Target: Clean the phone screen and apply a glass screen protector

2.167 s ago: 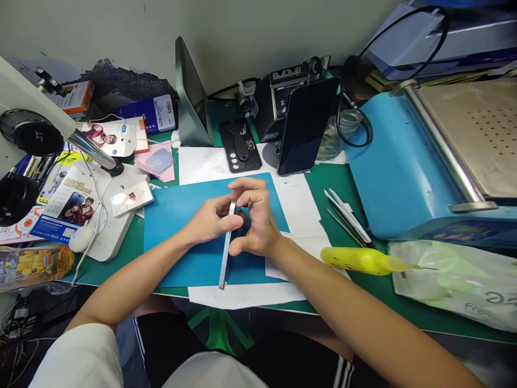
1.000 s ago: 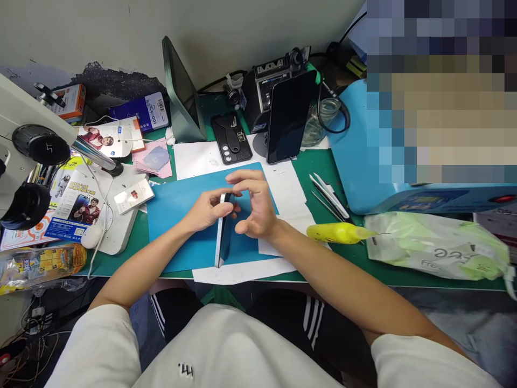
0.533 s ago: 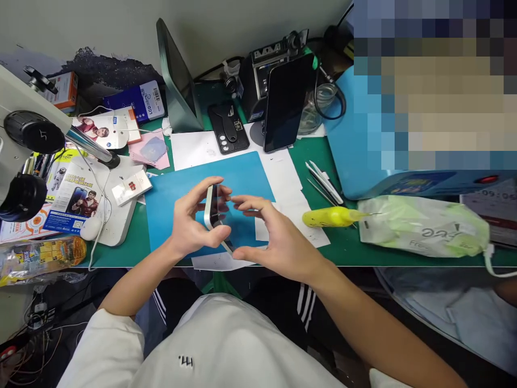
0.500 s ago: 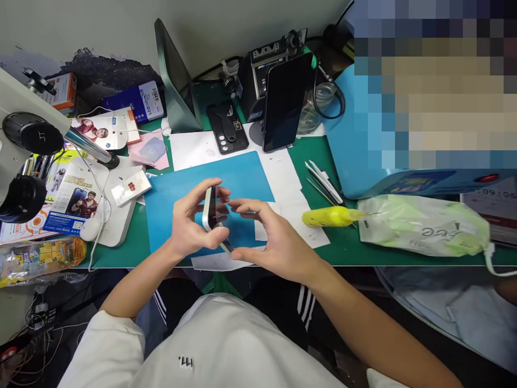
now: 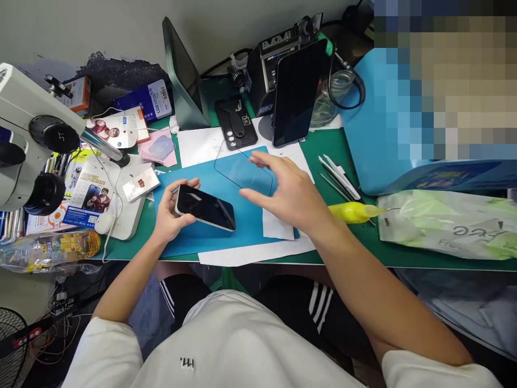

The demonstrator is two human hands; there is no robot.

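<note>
The left hand [image 5: 167, 214] holds a phone [image 5: 205, 207] above the blue mat [image 5: 250, 234], its fingers closed on opposite long edges near one end, a hold that leaves most of the dark screen uncovered and tilted up toward the wearer. The right hand [image 5: 297, 196] grips a clear, dark-bordered sheet [image 5: 242, 171], thumb and fingertips spread to its edges, likely to keep skin off the flat face; it is beside the phone, apart from it. The mat probably shields the green desktop. The tweezers [image 5: 341, 178] lie within easy reach on the right, and a round-based stand seems to prop up the larger dark device [image 5: 299, 94]. The sheet is so transparent that its border is almost all that shows, and its exact contact with the fingers is hard to judge. The right forearm hides part of the yellow bottle [image 5: 352, 212], while pixelation masks the top of the blue machine [image 5: 375, 161]
</note>
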